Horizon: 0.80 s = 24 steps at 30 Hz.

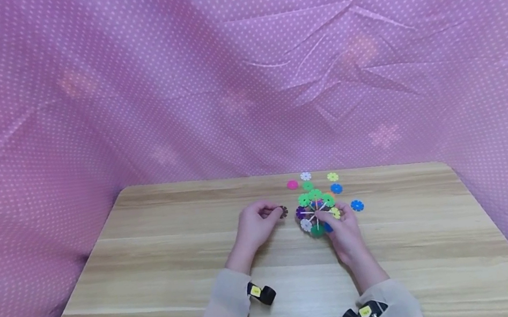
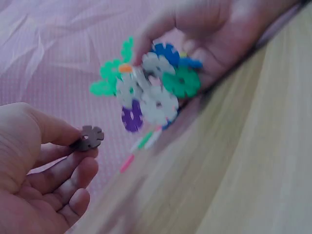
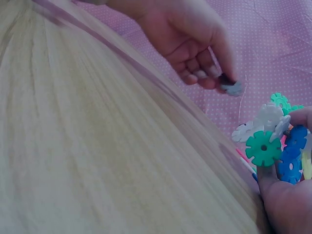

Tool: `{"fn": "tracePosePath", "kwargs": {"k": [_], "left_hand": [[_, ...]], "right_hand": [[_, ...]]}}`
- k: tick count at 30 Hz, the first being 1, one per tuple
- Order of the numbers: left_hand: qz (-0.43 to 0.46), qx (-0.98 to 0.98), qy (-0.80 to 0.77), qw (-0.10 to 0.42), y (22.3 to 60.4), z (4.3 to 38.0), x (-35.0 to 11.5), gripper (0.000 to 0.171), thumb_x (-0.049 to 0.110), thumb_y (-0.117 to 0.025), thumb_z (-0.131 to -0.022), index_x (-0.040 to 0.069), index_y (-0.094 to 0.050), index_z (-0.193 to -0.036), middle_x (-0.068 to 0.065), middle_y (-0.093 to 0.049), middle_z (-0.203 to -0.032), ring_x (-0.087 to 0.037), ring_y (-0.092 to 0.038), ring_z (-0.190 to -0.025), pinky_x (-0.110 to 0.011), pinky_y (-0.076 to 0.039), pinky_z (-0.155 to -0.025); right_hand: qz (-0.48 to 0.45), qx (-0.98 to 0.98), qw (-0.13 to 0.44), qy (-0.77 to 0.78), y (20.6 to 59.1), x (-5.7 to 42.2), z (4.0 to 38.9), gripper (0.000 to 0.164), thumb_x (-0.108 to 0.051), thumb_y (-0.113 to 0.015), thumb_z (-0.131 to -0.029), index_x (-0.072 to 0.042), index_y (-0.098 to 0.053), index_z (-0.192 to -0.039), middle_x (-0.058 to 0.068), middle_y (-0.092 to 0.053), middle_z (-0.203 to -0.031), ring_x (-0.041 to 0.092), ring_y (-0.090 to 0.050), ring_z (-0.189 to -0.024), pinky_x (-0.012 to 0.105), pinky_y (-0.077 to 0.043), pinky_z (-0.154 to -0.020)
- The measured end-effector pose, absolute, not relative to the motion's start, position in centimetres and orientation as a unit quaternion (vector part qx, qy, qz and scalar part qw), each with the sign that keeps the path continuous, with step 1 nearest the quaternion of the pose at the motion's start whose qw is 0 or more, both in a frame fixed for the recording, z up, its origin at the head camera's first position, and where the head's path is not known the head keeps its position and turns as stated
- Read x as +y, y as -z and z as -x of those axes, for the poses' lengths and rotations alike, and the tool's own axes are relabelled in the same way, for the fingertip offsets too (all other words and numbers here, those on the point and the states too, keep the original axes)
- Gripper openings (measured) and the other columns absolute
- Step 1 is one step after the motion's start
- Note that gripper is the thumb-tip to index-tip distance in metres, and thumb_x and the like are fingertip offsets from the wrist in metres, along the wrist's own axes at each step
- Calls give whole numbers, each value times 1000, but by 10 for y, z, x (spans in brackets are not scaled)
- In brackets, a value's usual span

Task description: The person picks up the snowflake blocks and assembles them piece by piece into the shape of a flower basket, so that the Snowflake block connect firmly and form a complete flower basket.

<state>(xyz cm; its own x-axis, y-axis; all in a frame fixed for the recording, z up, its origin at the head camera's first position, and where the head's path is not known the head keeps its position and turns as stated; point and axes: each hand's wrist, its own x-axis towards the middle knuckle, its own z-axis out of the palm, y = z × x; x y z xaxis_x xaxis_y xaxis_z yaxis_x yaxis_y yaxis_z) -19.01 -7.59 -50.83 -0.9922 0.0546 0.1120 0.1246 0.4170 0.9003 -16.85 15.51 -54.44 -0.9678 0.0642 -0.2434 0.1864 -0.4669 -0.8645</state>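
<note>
My left hand point(image 1: 255, 228) pinches a small brown snowflake disc point(image 1: 283, 211) with notched edges between thumb and fingertips. In the left wrist view that brown disc point(image 2: 92, 137) sticks out past the thumb, the other fingers loosely curled below. To its right, my right hand point(image 1: 348, 234) grips a round cluster of joined snowflake discs point(image 1: 318, 231), its thumb laid over the middle. Green, white, purple, blue and yellow discs ring the cluster around pale spokes. Seen from the right wrist, a green disc point(image 3: 263, 148) faces the camera, and the right fingers are partly hidden behind the pieces.
Loose snowflake discs lie beyond the cluster on the wooden table point(image 1: 176, 267): pink point(image 1: 292, 185), white point(image 1: 305, 176), green point(image 1: 307, 185), yellow point(image 1: 332, 176) and blue point(image 1: 336, 188). Another blue disc point(image 1: 357, 205) lies right of the right hand. A pink dotted cloth point(image 1: 223, 76) hangs around the table.
</note>
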Motion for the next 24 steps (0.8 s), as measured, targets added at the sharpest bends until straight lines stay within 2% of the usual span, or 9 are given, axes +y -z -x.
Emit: {"fn": "tracePosePath", "kwargs": {"k": [7,16,24], "left_hand": [[52,-819,571,38,492,180,-62,14,15,-83,-96,6,-83,-107,-5,-80,-95,-12,-67,-81,-27,-60,-76],[88,-837,540,34,491,174,-47,6,12,-83,-96,6,-80,-96,1,-75,-81,-8,-66,-70,-24,-60,-63],[92,-846,523,34,490,172,-47,5,11,-82,-95,6,-80,-93,-2,-77,-83,-8,-68,-69,-24,-61,-64]], "right_hand": [[-118,517,48,847,544,156,169,58,6,-70,-98,-11,-34,-139,21,-49,-159,17,-68,-125,31,-55,-111],[-119,515,41,848,543,155,169,59,5,-71,-98,-11,-35,-142,22,-51,-158,15,-69,-123,32,-56,-110],[-121,514,42,848,544,155,172,61,5,-71,-97,-11,-35,-143,19,-51,-157,17,-67,-127,31,-55,-111]]}}
